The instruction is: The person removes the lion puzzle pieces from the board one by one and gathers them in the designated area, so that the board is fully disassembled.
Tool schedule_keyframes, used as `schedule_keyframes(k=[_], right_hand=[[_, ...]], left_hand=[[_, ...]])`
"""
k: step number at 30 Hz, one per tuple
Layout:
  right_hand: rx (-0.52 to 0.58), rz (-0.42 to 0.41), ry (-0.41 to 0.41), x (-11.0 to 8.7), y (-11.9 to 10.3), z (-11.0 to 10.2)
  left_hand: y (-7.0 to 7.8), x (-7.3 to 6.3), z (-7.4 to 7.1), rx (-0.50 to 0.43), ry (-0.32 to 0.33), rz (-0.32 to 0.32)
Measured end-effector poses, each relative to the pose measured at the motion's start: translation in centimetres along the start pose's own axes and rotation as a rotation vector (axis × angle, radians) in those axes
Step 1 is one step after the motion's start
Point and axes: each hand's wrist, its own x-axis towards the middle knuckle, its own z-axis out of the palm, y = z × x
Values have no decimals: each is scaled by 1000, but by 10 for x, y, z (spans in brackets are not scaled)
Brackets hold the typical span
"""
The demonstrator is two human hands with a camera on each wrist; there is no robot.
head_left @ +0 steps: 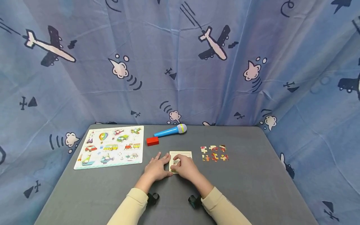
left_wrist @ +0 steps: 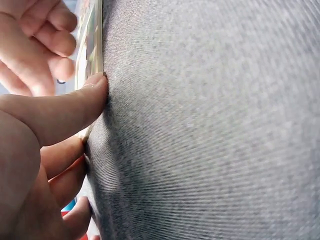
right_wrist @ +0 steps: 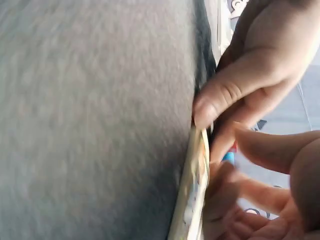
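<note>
The small cream rectangular wooden-looking puzzle frame (head_left: 184, 152) lay on the grey fabric-topped counter (head_left: 242, 190), seemingly light, stiff and apt to slide, best held by its rim. The left hand (head_left: 156, 168), fingers extended, braced its nine-o'clock edge. The right hand (head_left: 186, 167) arched over it, obstructing access; whether it pinched anything couldn't be told. Colourful cardboard-looking jigsaw pieces (head_left: 215, 157) lay at three o'clock, a red block (head_left: 152, 141) at ten, a blue toy microphone (head_left: 170, 131) at eleven.

Looks like a curtained play spot — plane-patterned cloth (head_left: 157, 78), jigsaw pieces (head_left: 214, 157)
</note>
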Motion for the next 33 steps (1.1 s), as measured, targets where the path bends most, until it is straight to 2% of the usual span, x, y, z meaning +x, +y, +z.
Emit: schedule_keyframes(k=[5, 14, 19, 26, 33], right_hand=[[-59, -6, -53, 0, -1, 6], [-61, 22, -45, 5, 2, 8], [-22, 37, -58, 6, 5, 7], [28, -15, -25, 6, 8, 8], [205, -27, 35, 5, 18, 0]], left_hand=[[0, -2, 1, -13, 11, 3], [1, -3, -2, -22, 5, -7], [0, -2, -1, -19, 7, -4], [0, -1, 0, -15, 3, -7], [0, -1, 2, -28, -1, -20]])
